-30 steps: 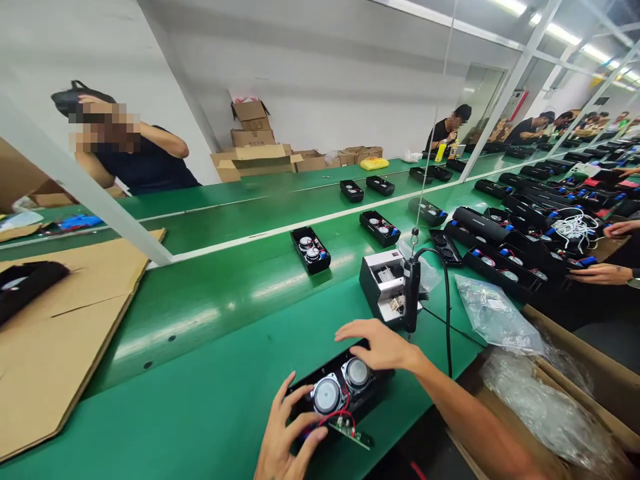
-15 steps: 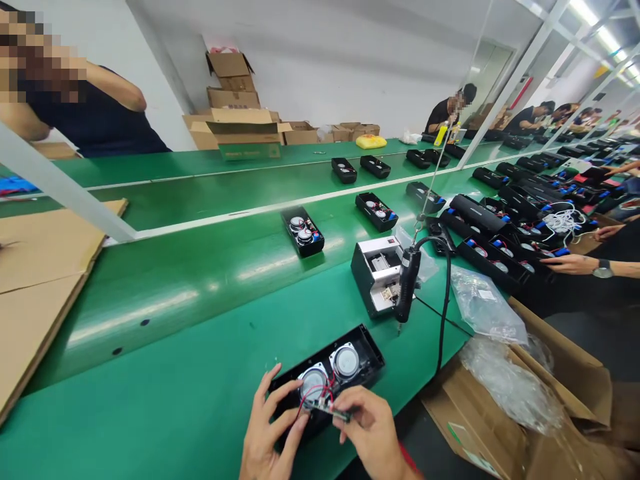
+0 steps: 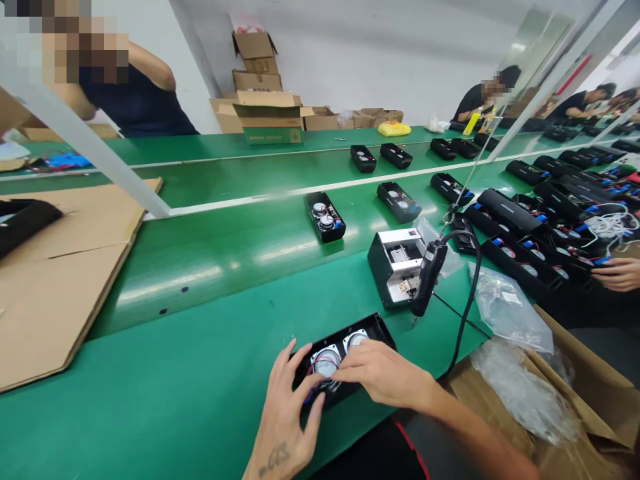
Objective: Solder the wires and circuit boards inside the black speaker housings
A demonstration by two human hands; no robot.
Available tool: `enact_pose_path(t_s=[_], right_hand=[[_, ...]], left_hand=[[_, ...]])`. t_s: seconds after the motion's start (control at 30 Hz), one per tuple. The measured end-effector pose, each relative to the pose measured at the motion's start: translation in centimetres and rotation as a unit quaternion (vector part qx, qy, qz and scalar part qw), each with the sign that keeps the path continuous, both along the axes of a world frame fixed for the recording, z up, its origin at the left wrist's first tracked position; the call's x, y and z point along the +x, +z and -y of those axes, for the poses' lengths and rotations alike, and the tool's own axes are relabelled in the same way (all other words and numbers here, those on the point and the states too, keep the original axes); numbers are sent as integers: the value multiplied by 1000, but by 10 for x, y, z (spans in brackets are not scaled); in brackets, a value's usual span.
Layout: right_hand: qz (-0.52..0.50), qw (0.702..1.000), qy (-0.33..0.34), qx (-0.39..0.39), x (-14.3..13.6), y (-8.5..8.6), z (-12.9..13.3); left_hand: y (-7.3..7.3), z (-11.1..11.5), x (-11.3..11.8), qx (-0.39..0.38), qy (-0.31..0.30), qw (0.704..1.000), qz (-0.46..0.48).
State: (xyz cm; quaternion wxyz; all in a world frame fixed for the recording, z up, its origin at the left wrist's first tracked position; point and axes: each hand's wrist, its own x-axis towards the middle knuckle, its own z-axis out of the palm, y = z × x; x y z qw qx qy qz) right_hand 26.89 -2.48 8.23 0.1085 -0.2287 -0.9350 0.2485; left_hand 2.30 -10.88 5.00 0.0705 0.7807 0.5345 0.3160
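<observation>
An open black speaker housing (image 3: 383, 328) lies tilted on the green bench mat, with two round silver speakers inside. Red wires run over the left speaker (image 3: 326, 361). My left hand (image 3: 295, 407) is at the housing's left end, fingers spread over its edges, the thumb at the near side. My right hand (image 3: 383, 370) reaches in from the right over the housing, its fingertips pinched together beside the left speaker and partly covering the right speaker (image 3: 356, 339). What those fingertips hold is too small and hidden to tell.
A black electric screwdriver (image 3: 429, 279) hangs by a cord in front of a screw-feeding box (image 3: 397, 267). Beyond are more black housings (image 3: 326, 217) on the green line. Cardboard (image 3: 75, 267) lies left; plastic bags (image 3: 510, 307) and an open carton lie right. Other people sit around.
My right hand has moved up and over the speakers, and the small circuit board it held no longer shows. The view has shifted left, bringing another housing into sight on the cardboard.
</observation>
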Motion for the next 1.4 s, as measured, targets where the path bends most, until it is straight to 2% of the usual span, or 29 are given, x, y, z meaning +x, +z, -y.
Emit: enact_pose_path(t_s=[0.1,0.17,0.23,0.43,0.6,0.7,0.87,0.97,1.07,1.13,1.2,1.23,1.3,1.4], right_hand=[[57,998,17,20,-2,11,8],[100,994,12,36,-6,18,11],[135,990,-1,41,-10,23,13],[171,985,-11,12,-15,22,12],[182,983,27,-3,-17,27,9],[168,985,23,6,-16,20,14],[142,983,53,99,-10,0,25],[150,980,74,107,-10,1,24],[165,978,69,104,-17,11,13],[171,979,59,94,-26,21,0],[177,981,47,60,-36,32,-18],[183,982,42,37,-41,38,-28],[203,979,34,-8,-50,49,-46],[225,973,27,-39,-59,59,-63]], left_hand=[[12,3,-1,11,-38,997,-66],[14,3,0,15,-58,994,-95],[9,2,1,13,-65,992,-108],[-18,-2,4,17,-61,992,-113],[-21,-2,9,24,-61,991,-120],[-19,-2,13,28,-55,990,-128],[-20,-2,16,42,-65,985,-153],[-22,-5,14,31,-75,988,-134],[-15,-22,7,-29,-100,990,-94],[-4,-42,1,-127,-119,983,-63],[9,-66,-7,-241,-137,960,-35],[15,-78,-11,-273,-144,951,-26],[24,-96,-17,-309,-152,939,-13],[29,-111,-22,-335,-154,930,4]])
